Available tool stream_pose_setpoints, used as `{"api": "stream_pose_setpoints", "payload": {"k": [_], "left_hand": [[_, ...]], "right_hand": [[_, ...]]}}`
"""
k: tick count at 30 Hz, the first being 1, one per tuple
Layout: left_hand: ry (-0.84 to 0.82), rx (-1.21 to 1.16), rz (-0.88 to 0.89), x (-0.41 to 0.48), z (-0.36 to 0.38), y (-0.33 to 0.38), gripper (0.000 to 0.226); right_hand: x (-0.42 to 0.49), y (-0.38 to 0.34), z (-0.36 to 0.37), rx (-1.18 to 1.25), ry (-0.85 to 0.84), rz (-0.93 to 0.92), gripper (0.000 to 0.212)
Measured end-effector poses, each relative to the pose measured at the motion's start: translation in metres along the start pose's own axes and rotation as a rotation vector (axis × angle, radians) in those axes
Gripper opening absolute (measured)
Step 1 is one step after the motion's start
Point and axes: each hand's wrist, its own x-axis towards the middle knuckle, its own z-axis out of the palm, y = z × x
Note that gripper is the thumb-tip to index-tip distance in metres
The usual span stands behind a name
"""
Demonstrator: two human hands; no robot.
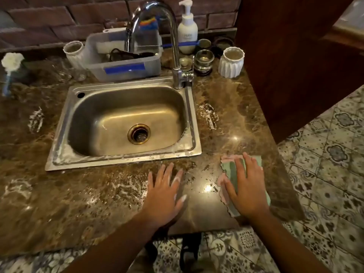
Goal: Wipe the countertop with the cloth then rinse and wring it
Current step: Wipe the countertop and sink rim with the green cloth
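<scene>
A green and pink cloth [230,170] lies flat on the brown marble countertop [232,107], near its front right corner. My right hand [248,186] presses down on the cloth with straight, spread fingers. My left hand [165,196] rests flat on the wet countertop just left of it, fingers straight, with white foam on some fingers. White foam smears [208,117] mark the countertop right of the steel sink [59,154], and more foam [36,120] lies left of it. The chrome tap [173,36] arches over the sink; no water runs.
Behind the sink stand a clear plastic tub [126,66], two white ribbed cups [231,64] [73,53], a soap pump bottle [187,28] and small glass jars [204,60]. A dark wooden cabinet [295,56] bounds the right. Patterned floor tiles [325,174] lie beyond the counter edge.
</scene>
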Motion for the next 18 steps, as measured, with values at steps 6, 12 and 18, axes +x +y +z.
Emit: {"api": "stream_pose_setpoints", "payload": {"k": [6, 12, 18], "left_hand": [[-0.001, -0.005, -0.025, 0.004, 0.02, -0.003, 0.074], [-0.027, -0.036, -0.04, 0.006, 0.016, 0.0, 0.076], [-0.047, -0.012, -0.024, 0.006, 0.02, -0.004, 0.076]], "right_hand": [[0.003, 0.005, 0.021, -0.126, -0.082, 0.1, 0.08], [0.011, 0.005, 0.025, -0.169, -0.118, 0.139, 0.082], [0.069, -0.001, 0.017, -0.142, -0.115, 0.165, 0.083]]}}
